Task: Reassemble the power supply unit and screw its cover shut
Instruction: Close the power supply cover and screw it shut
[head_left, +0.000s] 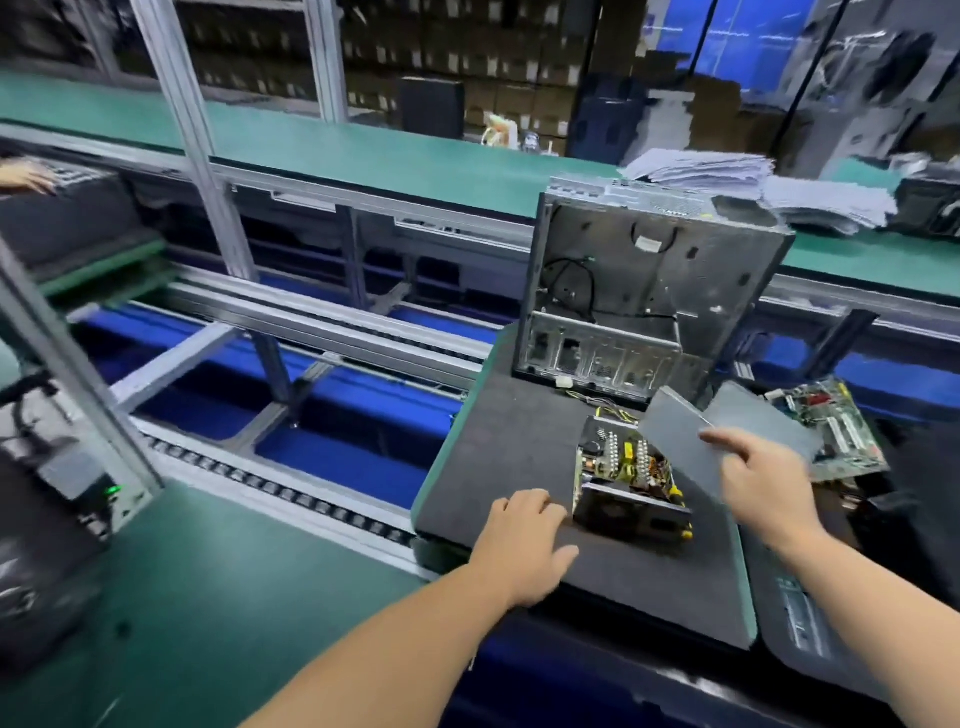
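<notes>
The open power supply unit (626, 475) sits on a dark grey mat (498, 447), its circuit board and fan exposed. My right hand (761, 478) grips the grey metal cover (680, 441), tilted above the unit's right side. My left hand (524, 540) rests on the mat just left of the unit, fingers relaxed and holding nothing. A yellow-handled screwdriver (681, 512) lies against the unit's right front corner.
An empty computer case (649, 291) stands open behind the unit. A green circuit board (831, 431) lies to the right. Conveyor rails (311, 332) with blue gaps run left of the mat. Papers (727, 176) are stacked at the back right. Another person's hand (26, 176) shows far left.
</notes>
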